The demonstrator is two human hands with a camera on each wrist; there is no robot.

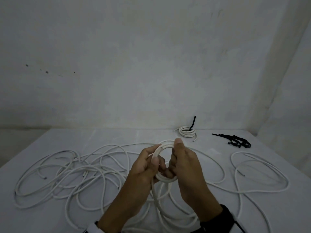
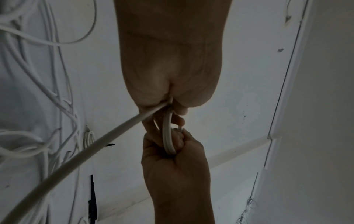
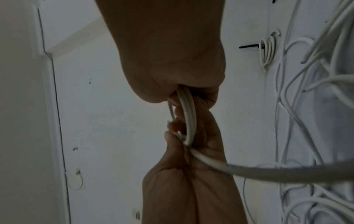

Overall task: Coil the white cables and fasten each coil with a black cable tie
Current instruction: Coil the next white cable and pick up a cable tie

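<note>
Both hands were up off the table, facing each other across a small coil of white cable held between them. The left hand had its fingers curled round the left side of the ring, thumb on top, while the right hand gripped the right side, thumb standing upright at the far rim and its other fingers hooked through the middle. The coil stood nearly on edge, its opening turned toward the person; I counted perhaps two or three turns, though they lay too close together to be sure. What mattered next, I judged, was the free tail: it left the coil at the bottom, by the heel of the left hand, and dropped down and toward the person to the table, so the left hand was the nearer one to feed it round. The cable looked smooth, round and fairly stiff, holding its curve. Below lay a sprawl of loose cables. At the far edge sat a finished coil with a black tie sticking up from it, and to the right of that a bunch of spare cable ties, well apart from the hands.
</note>
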